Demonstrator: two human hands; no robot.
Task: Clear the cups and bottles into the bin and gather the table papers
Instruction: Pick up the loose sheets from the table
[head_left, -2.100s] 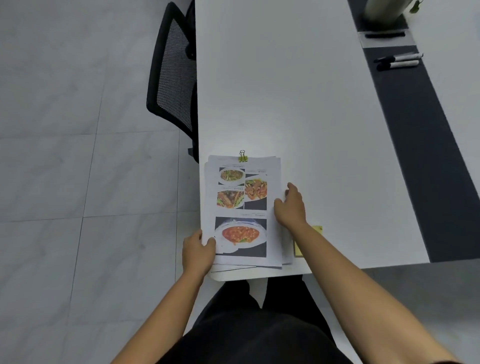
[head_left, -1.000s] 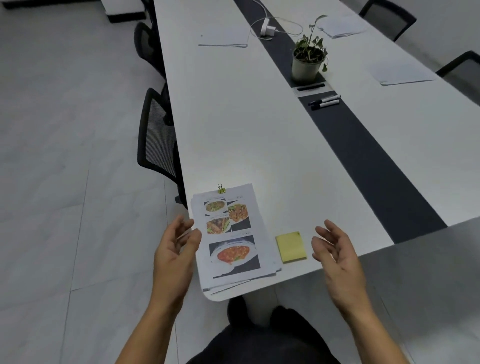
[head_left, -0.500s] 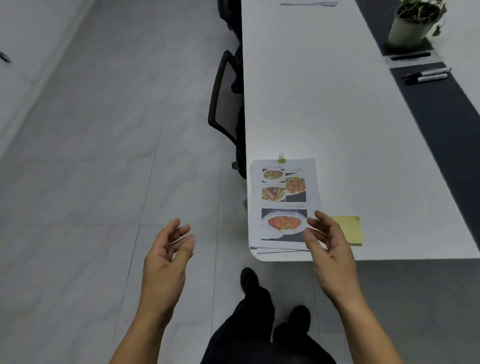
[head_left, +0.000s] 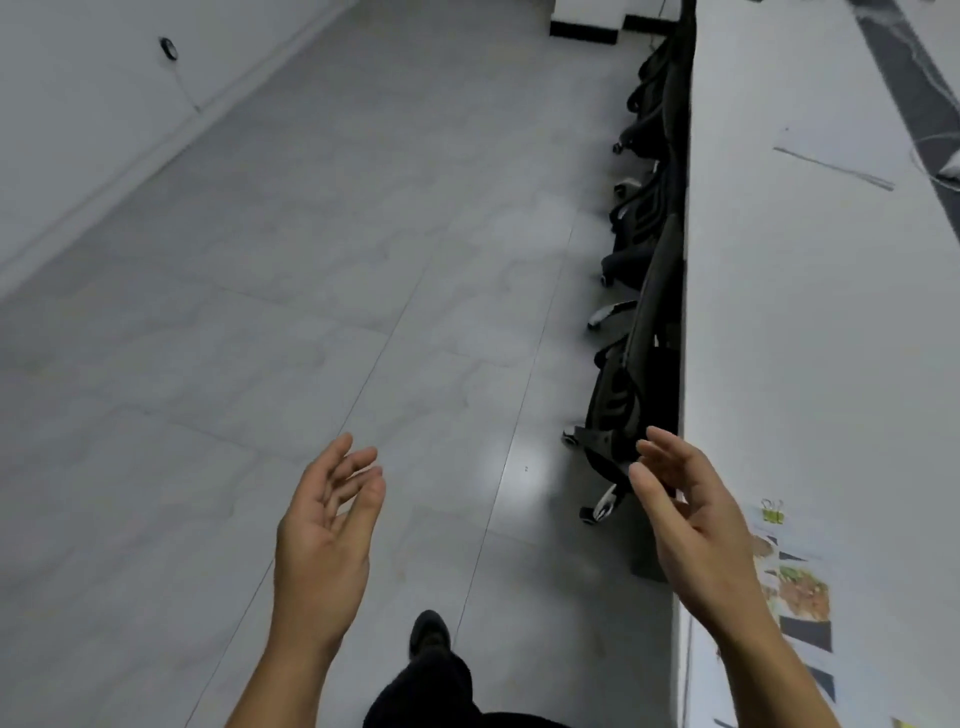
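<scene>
Left hand, lower centre: fingers loosely spread, palm turned inward, grasping nothing, over the grey floor. Right hand, lower right: likewise released and empty, at the edge of the white table, clear of the stack. Stack of papers with printed food photographs lies flat on the table at the lower right edge of the frame, a binder clip at its far end. A further loose sheet lies on the table, upper right. Black chairs are lined up along the table's left side. Image is motion-blurred.
</scene>
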